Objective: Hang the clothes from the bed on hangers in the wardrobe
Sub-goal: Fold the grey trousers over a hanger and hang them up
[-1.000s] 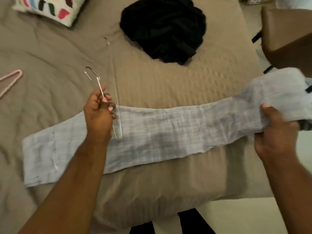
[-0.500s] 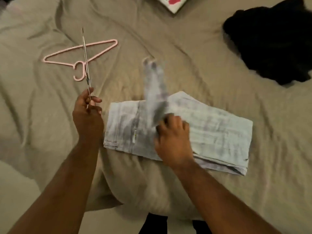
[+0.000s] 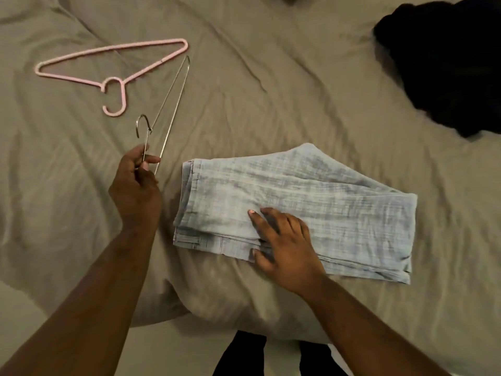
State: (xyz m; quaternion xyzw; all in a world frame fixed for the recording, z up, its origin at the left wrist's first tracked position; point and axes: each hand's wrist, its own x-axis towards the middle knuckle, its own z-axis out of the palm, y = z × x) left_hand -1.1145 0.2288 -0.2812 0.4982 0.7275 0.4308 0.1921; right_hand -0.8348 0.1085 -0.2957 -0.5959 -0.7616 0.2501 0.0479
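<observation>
Changed: the trouser leg, mid-fold half a second ago, is down. Trousers (image 3: 298, 202) lie folded flat on the bed (image 3: 271, 77), at its near edge.
Right hand (image 3: 287, 245): fingers straight, pressing the stack.
Left hand (image 3: 135, 191): pinches the wire hanger (image 3: 173, 109) below its hook, just left of the trousers.
Pink hanger (image 3: 113, 63), black garment (image 3: 447, 63): lying apart.
Step, judged: threading. Keep the layers squared, pass one end through the wire triangle, and drape it evenly over the bar.

Home bedroom, rumpled taupe bedsheet (image 3: 271, 77), pink hanger (image 3: 113, 63), clothes
</observation>
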